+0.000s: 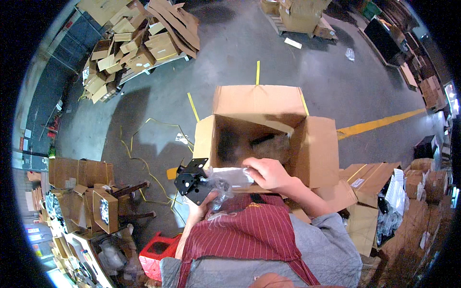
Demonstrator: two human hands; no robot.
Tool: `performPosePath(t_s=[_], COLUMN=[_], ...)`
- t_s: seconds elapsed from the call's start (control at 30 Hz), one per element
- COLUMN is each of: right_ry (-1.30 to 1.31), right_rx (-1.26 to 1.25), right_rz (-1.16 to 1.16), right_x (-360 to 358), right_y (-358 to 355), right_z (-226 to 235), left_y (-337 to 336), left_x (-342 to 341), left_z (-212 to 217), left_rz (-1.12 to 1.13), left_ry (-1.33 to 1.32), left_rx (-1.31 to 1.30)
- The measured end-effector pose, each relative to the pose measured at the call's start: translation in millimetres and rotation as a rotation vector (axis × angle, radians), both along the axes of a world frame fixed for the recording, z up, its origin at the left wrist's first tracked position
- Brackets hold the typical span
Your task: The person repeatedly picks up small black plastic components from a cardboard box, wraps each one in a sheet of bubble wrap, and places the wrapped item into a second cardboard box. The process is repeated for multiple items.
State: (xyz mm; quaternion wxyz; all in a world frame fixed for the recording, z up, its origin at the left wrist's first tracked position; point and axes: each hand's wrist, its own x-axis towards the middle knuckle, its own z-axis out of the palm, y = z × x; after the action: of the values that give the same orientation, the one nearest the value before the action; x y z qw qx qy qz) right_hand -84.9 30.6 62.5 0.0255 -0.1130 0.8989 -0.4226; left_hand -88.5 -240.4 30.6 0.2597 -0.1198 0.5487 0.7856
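Note:
Just in front of my apron, my left hand point(202, 205) grips a black metal bracket point(191, 181) with holes in its plates. A crumpled clear plastic bag point(233, 177) is bunched against the bracket and stretches to the right. Its far end is pinched in the fingers of my right hand point(267, 173). Both hands are over the near edge of a large open cardboard box point(322, 149), whose flaps are folded outward. Inside the box lies a dark object point(263, 139) in shadow, too dim to name.
Flattened cardboard and boxes point(139, 45) are heaped on a pallet at far left. Yellow strapping point(144, 168) trails over the floor on the left, near a red bin point(159, 249). More cartons point(367, 185) stand close on the right. A loaded pallet point(300, 19) is at the back.

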Motion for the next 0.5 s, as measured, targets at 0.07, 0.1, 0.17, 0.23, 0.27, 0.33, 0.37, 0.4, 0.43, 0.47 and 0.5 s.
performPosePath(t_s=[0.07, 0.1, 0.17, 0.23, 0.27, 0.33, 0.37, 0.4, 0.43, 0.47, 0.5], right_ry=[0.013, 0.016, 0.033, 0.052, 0.091, 0.178, 0.220, 0.291, 0.268, 0.245, 0.223], right_rx=[0.004, -0.007, 0.003, 0.047, 0.038, 0.036, 0.035, 0.001, -0.011, -0.023, -0.038], right_rz=[0.023, 0.022, 0.043, 0.095, 0.115, 0.154, 0.173, 0.152, 0.164, 0.174, 0.182], right_x=[3.2, 5.0, 6.8, 10.2, 13.6, 13.5, 13.5, 13.3, 13.2, 13.3, 13.5], right_y=[-6.5, -9.4, -14.9, -22.5, -26.8, -34.2, -37.6, -40.6, -43.4, -45.9, -47.8], right_z=[-9.0, -16.5, -21.6, -24.5, -31.0, -39.9, -43.6, -46.7, -49.4, -52.1, -54.7], left_y=[-1.4, -2.2, -7.5, -21.7, -30.1, -39.0, -40.8, -42.1, -44.0, -46.5, -50.7], left_x=[1.6, 2.3, 3.1, 12.4, 17.0, 24.1, 25.7, 28.0, 32.4, 37.3, 43.4], left_z=[15.2, 20.5, 12.7, 2.0, -1.4, -2.4, 0.9, -0.6, -2.7, -5.1, -9.3], left_rz=[-0.007, -0.009, -0.001, 0.017, 0.021, 0.089, 0.097, 0.111, 0.131, 0.150, 0.151], left_ry=[-0.049, -0.073, -0.032, -0.007, -0.084, -0.190, -0.234, -0.217, -0.198, -0.179, -0.150], left_rx=[-0.016, -0.024, -0.055, -0.079, -0.056, -0.071, -0.070, -0.092, -0.111, -0.131, -0.140])
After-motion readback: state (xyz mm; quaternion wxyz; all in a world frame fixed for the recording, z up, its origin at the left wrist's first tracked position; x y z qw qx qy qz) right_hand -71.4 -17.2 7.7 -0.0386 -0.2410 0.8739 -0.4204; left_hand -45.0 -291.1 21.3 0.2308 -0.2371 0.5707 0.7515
